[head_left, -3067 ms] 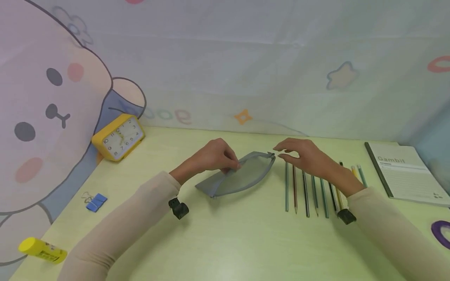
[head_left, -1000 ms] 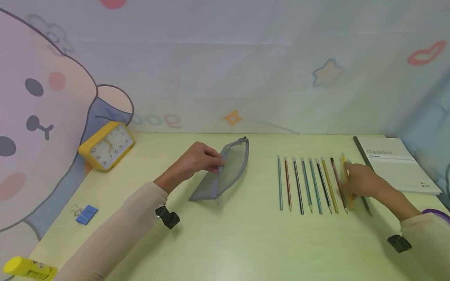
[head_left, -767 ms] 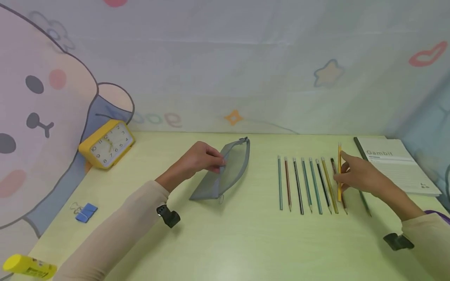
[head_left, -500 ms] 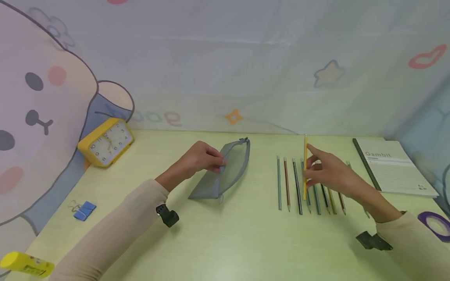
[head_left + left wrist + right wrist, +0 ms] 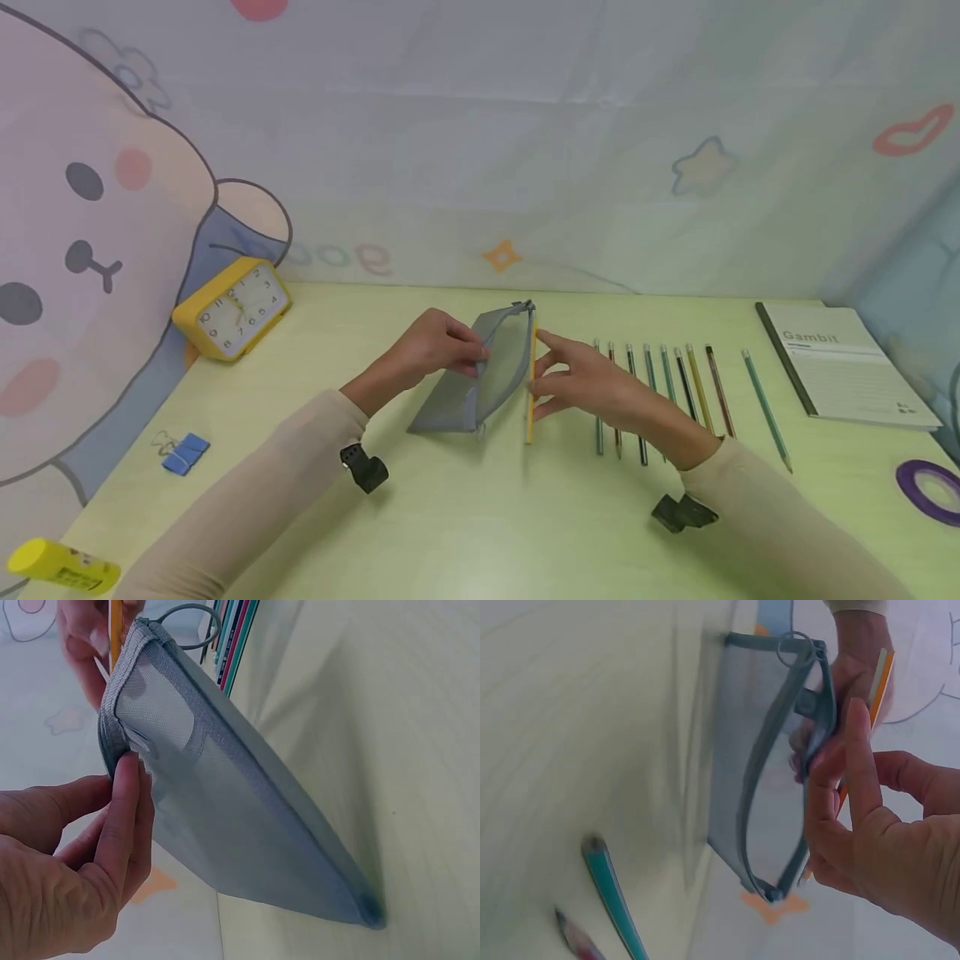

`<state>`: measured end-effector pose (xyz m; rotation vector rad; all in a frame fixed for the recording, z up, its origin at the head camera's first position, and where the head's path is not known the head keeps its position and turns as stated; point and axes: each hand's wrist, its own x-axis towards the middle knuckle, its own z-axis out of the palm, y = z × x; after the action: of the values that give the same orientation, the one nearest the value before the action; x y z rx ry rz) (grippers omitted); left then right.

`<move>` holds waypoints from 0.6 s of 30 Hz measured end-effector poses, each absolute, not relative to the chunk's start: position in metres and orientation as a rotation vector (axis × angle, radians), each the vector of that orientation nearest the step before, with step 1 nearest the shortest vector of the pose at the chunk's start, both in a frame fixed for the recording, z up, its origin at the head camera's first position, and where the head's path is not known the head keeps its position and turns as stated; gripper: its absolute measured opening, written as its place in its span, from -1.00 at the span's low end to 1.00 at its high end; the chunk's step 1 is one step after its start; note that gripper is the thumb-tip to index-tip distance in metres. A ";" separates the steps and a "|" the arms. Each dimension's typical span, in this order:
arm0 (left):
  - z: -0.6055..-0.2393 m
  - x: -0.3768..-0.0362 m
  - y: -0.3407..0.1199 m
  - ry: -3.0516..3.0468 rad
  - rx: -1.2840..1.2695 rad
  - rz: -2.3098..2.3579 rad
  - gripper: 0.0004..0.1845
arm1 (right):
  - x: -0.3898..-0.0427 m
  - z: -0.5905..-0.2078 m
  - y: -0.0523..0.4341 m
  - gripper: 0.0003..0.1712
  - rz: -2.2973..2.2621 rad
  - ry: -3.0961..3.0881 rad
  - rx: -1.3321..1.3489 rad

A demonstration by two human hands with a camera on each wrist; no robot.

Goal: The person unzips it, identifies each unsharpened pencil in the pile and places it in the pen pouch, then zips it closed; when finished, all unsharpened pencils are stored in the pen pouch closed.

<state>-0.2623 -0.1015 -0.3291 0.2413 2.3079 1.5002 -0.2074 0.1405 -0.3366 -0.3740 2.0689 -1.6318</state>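
A grey mesh zipper pouch (image 5: 446, 398) stands on the table with its mouth gaping to the right. My left hand (image 5: 448, 343) pinches the pouch's upper rim between thumb and fingers, plainly seen in the left wrist view, where the mesh pouch (image 5: 225, 802) slants down to the tabletop. Beside the mouth, my right hand (image 5: 581, 379) holds a yellow pencil (image 5: 530, 417) by its middle, lengthwise along the opening. In the right wrist view the yellow pencil (image 5: 881, 679) crosses in front of the pouch rim; whether it touches the rim I cannot tell.
Several pencils (image 5: 697, 387) lie in a row under and beyond the right forearm, with a green pencil (image 5: 767, 410) apart. A notebook (image 5: 851, 367) and purple tape roll (image 5: 930, 492) lie at right. At left are a yellow clock (image 5: 232, 308), blue binder clip (image 5: 186, 454) and glue stick (image 5: 63, 567).
My right hand went from the pouch's far end to the pencil row, picked up the yellow pencil and carried it left to the pouch mouth. My left hand kept its pinch; the pouch turned slightly.
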 end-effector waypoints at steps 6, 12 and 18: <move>-0.335 -0.261 -0.098 2.320 0.220 1.526 -0.82 | -0.222 -0.353 0.117 -0.03 -1.717 1.988 -0.340; -0.335 -0.259 -0.094 2.302 0.239 1.526 -0.82 | -0.233 -0.358 0.104 -0.08 -1.716 2.017 -0.324; -0.333 -0.258 -0.091 2.317 0.228 1.506 -0.83 | -0.238 -0.359 0.097 0.06 -1.670 2.059 -0.305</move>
<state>-0.2577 -0.0913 -0.3334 0.2275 2.3169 1.5063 -0.2380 0.0966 -0.3589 -0.3054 2.0595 -1.6698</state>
